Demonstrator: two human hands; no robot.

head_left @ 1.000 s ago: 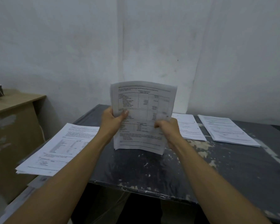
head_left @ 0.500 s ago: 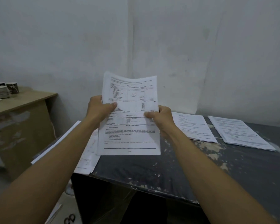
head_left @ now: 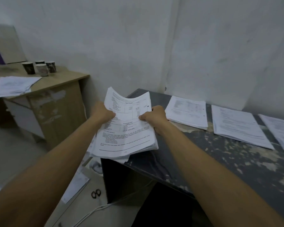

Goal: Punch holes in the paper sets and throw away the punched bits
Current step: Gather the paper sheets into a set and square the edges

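I hold a printed paper set in both hands over the left end of the dark worn table. My left hand grips its left edge and my right hand grips its right edge, thumbs on top. The set lies nearly flat, bowed in the middle, with a punched hole near its right edge, and it covers another stack beneath. Three more paper sets lie on the table: one just right of my hands, a second further right, a third at the frame edge. No hole punch is in view.
A wooden desk stands at the left with loose papers and several cups. On the floor lie scissors, a paper sheet and a white cable. White walls close in behind.
The paper set has gone from upright in front of me to nearly flat and lower, over the table's left end. The view has swung left and down, showing the wooden desk and floor.
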